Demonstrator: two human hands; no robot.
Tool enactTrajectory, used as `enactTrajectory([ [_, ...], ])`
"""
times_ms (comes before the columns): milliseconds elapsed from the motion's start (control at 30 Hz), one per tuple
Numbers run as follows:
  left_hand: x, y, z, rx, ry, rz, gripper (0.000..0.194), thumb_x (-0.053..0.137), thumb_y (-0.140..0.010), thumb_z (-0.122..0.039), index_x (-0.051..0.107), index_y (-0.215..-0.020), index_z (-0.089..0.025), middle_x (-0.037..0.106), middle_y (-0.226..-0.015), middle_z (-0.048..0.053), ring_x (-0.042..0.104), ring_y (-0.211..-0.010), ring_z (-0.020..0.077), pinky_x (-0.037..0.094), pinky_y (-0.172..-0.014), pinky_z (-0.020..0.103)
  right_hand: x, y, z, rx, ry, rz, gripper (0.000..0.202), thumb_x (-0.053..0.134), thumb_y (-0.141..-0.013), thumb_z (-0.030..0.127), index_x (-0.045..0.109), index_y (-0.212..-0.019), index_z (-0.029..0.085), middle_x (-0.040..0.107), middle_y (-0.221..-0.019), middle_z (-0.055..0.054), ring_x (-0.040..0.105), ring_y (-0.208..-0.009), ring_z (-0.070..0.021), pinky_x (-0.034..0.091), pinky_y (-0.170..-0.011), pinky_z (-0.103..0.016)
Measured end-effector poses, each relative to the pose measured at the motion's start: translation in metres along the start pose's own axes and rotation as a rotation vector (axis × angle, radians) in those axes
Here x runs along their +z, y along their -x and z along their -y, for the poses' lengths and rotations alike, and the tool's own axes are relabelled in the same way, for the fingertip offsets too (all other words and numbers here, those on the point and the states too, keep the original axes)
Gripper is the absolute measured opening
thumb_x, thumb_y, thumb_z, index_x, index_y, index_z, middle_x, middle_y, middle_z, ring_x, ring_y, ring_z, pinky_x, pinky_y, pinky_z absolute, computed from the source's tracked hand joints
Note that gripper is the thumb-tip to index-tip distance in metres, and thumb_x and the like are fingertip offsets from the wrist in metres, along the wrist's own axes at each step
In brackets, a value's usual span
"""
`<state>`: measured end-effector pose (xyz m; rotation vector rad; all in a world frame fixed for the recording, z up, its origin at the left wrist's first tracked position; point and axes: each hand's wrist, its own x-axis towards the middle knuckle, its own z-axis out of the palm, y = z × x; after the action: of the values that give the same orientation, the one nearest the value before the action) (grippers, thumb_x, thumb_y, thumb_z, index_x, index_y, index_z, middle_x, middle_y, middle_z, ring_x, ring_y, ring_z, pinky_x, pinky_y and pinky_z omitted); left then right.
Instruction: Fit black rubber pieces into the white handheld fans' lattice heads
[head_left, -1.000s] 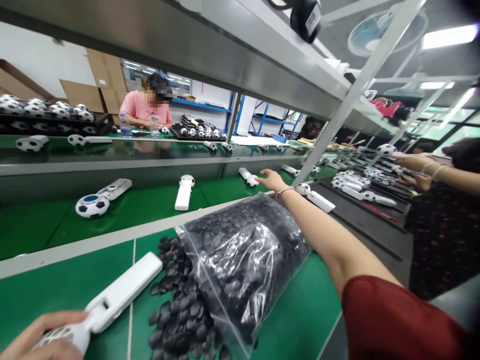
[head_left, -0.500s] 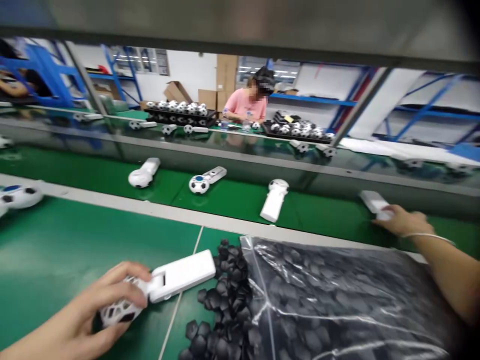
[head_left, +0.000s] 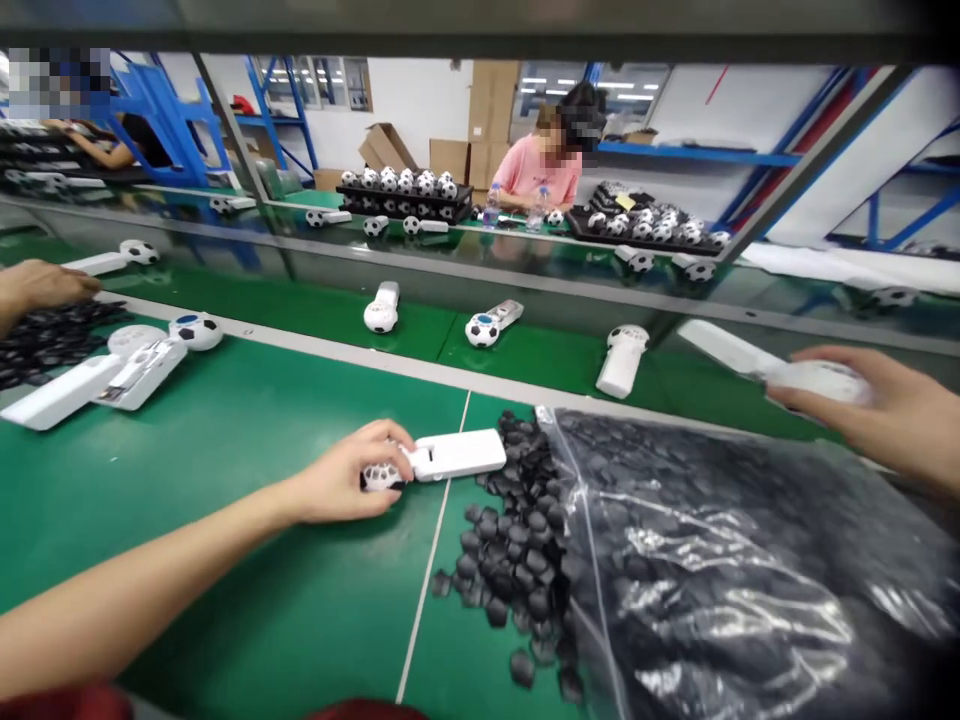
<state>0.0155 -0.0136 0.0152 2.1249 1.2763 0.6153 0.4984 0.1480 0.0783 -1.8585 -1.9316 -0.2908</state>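
My left hand (head_left: pixel 337 475) is closed around the round, football-patterned head of a white long-handled device (head_left: pixel 463 453). Its handle points right over the green table, close to loose black pentagon-like pieces (head_left: pixel 517 550). At the right, my right hand (head_left: pixel 904 410) grips the rounded end of a second white device (head_left: pixel 731 350), which is held above the green belt and slightly blurred. Below that hand lies a clear plastic bag (head_left: pixel 697 530) filled with the same black pieces.
Several similar devices, one of them white and ball-headed (head_left: pixel 622 360), lie on the green belt (head_left: pixel 555 345). More devices (head_left: pixel 142 370) are on the table at left, near another person's hand (head_left: pixel 45 285). A person in pink (head_left: pixel 540 165) sits beyond the belt.
My right hand has lifted the second device up off the belt. My left hand keeps its hold on the first one. The view has shifted, bringing more of the left side into sight.
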Motion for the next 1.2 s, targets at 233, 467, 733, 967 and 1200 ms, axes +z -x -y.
enactTrajectory([
  [233,-0.02,0.04,0.012,0.055,0.045,0.087,0.019,0.055,-0.069,-0.011,0.061,-0.084,-0.02,0.048,-0.105,0.003,0.052,-0.096,0.0165,0.039,-0.089,0.031,-0.024,0.101,0.192,-0.452,-0.165,0.019,0.045,0.062,-0.071,0.033,0.055,-0.111,0.016,0.049,-0.103,-0.015,0.05,-0.097,-0.025,0.042,-0.085,-0.036],
  [467,-0.038,0.077,0.034,0.132,0.044,0.068,0.031,0.059,-0.07,-0.015,0.054,-0.1,-0.02,0.052,-0.105,0.004,0.05,-0.1,0.0176,0.037,-0.092,0.033,0.048,0.129,0.297,-0.526,-0.217,0.153,0.044,0.055,-0.075,0.029,0.05,-0.117,0.019,0.045,-0.111,-0.014,0.047,-0.1,-0.0292,0.046,-0.077,-0.04],
  [733,-0.036,0.078,0.045,0.126,0.086,0.029,0.038,0.062,-0.067,-0.018,0.048,-0.103,-0.019,0.053,-0.104,0.004,0.052,-0.097,0.0182,0.041,-0.088,0.032,0.044,0.17,0.34,-0.499,-0.461,0.081,0.028,0.058,-0.078,0.032,0.059,-0.103,0.02,0.054,-0.109,-0.01,0.047,-0.103,-0.0258,0.04,-0.088,-0.043],
  [967,-0.034,0.081,0.045,0.114,0.081,0.002,0.04,0.061,-0.067,-0.019,0.047,-0.105,-0.02,0.054,-0.105,0.003,0.051,-0.099,0.0189,0.041,-0.087,0.031,0.037,0.215,0.376,-0.683,-0.76,0.389,0.008,0.054,-0.082,0.019,0.059,-0.088,0.018,0.064,-0.083,-0.002,0.056,-0.081,-0.0139,0.045,-0.075,-0.027],
  [1200,-0.036,0.082,0.051,0.12,0.109,0.038,0.057,0.069,-0.065,-0.027,0.042,-0.115,-0.021,0.05,-0.117,0.004,0.047,-0.108,0.0208,0.037,-0.094,0.034,0.047,0.219,0.368,-0.896,-0.687,0.184,0.012,0.049,-0.084,0.015,0.058,-0.09,0.017,0.063,-0.081,-0.004,0.052,-0.073,-0.0152,0.042,-0.066,-0.03],
])
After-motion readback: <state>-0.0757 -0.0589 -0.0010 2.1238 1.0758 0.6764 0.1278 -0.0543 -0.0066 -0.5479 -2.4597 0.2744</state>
